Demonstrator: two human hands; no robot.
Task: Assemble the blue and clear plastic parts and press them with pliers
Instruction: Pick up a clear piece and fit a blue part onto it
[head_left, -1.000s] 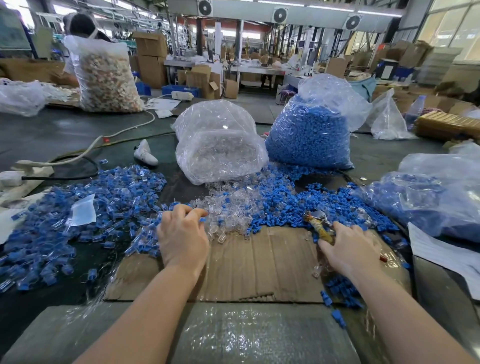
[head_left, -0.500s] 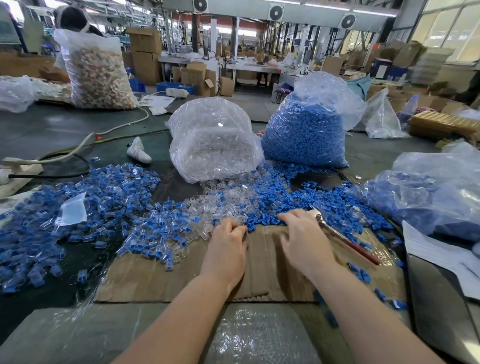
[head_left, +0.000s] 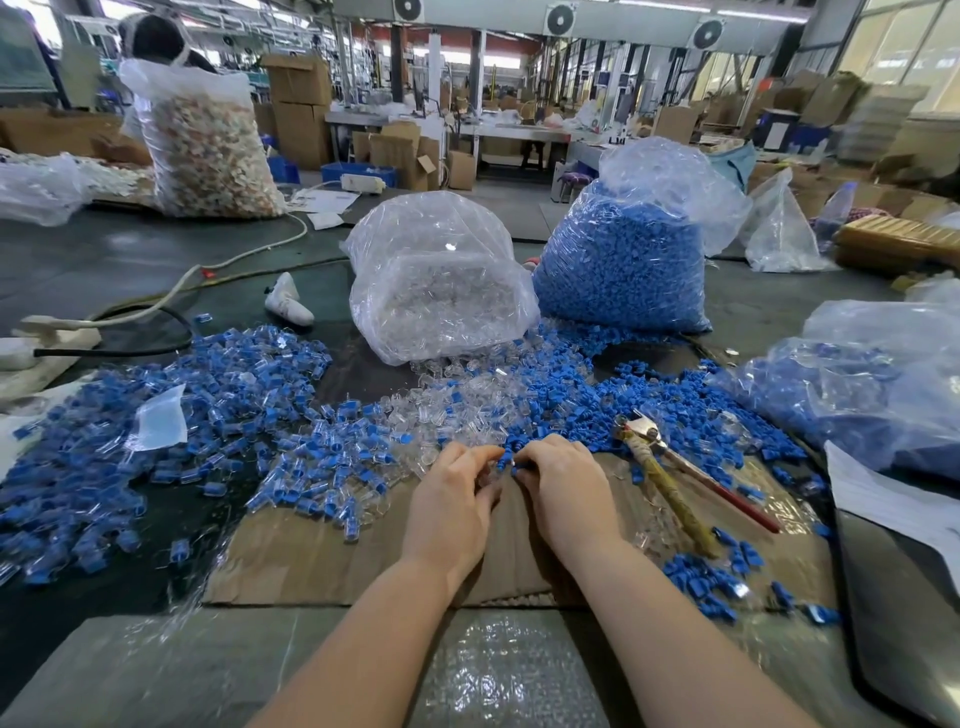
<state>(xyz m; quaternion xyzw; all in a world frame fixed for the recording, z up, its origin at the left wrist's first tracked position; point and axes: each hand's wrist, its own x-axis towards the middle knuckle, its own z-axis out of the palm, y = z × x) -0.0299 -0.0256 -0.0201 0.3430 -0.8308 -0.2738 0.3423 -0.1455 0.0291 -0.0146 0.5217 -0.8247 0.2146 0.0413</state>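
Observation:
My left hand (head_left: 451, 506) and my right hand (head_left: 563, 488) meet at the far edge of a cardboard sheet (head_left: 311, 556). Between the fingertips sits a small blue part (head_left: 506, 458), pinched by my right hand, and my left fingers curl round a clear part that is mostly hidden. Loose clear parts (head_left: 447, 402) and loose blue parts (head_left: 576, 410) lie heaped just beyond the hands. The pliers (head_left: 670, 467) lie free on the cardboard to the right of my right hand, one handle red and one wrapped. Assembled blue-and-clear pieces (head_left: 171, 415) spread out to the left.
A clear bag of clear parts (head_left: 436, 280) and a bag of blue parts (head_left: 628, 260) stand behind the heaps. Another bag with blue pieces (head_left: 862, 384) lies at the right, white paper (head_left: 893, 504) beside it. Cables (head_left: 156, 306) run at the far left. A person sits far back left.
My right hand has let go of the pliers, which now lie on the cardboard. Both hands moved together to the middle, at the edge of the loose parts, and picked up small parts.

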